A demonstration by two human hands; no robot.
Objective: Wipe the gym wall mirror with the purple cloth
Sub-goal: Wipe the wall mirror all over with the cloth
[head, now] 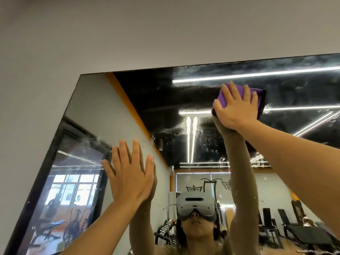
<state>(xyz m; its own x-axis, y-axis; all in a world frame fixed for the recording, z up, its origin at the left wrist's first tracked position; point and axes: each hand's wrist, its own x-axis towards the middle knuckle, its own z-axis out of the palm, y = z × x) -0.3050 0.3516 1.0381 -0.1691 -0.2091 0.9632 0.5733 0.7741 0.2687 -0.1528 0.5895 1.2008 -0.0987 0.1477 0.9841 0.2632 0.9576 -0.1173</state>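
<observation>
Overhead, the right hand (237,109) presses the cloth (241,96) flat against the mirror (156,100) near its top edge, fingers (229,93) spread over the folded fabric. Left hand (130,173) rests lower on the mirror, fingers straight and splayed, holding nothing.

1. The cloth (254,97) is purple with a dark edge.
2. The mirror (160,107) has a thin black rim and whitish streaks.
3. The wall (110,34) is plain grey.
4. The reflected headset (196,206) is light grey.
</observation>
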